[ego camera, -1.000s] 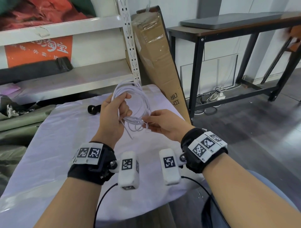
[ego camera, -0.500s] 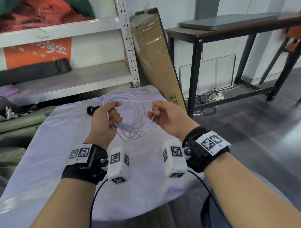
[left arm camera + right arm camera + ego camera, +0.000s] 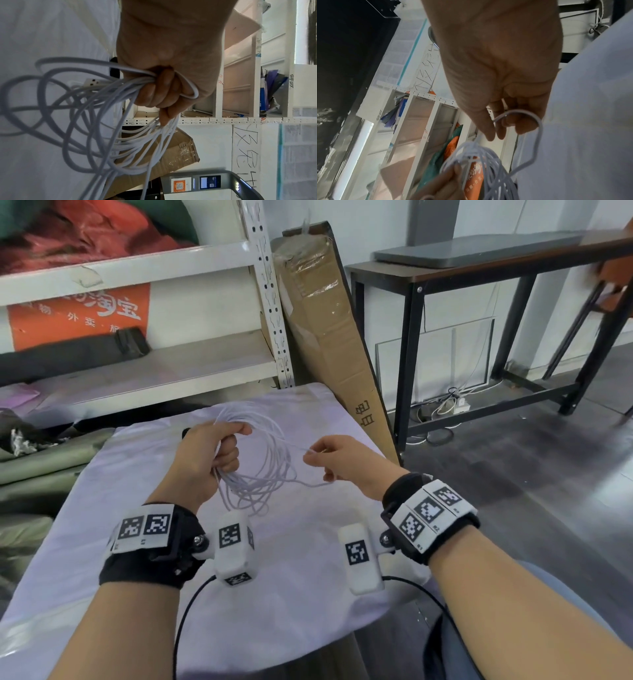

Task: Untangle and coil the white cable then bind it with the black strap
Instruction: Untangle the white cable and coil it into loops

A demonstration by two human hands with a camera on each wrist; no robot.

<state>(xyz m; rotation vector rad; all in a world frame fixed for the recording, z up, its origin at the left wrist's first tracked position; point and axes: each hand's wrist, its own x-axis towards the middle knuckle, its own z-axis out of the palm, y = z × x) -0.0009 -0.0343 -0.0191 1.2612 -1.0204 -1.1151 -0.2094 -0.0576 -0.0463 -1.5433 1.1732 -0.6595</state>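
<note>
White cable [image 3: 260, 470] loops are bunched in the clenched left hand [image 3: 209, 453] above the cloth-covered table [image 3: 120, 508]. One loose strand is pinched by the right hand [image 3: 339, 462], running leftward to the bundle. Black strap [image 3: 186, 433] is glimpsed behind the left hand.

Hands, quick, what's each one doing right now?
Left hand: fist closed round the white cable coil.
Right hand: pinching one loose strand of that cable.
</note>
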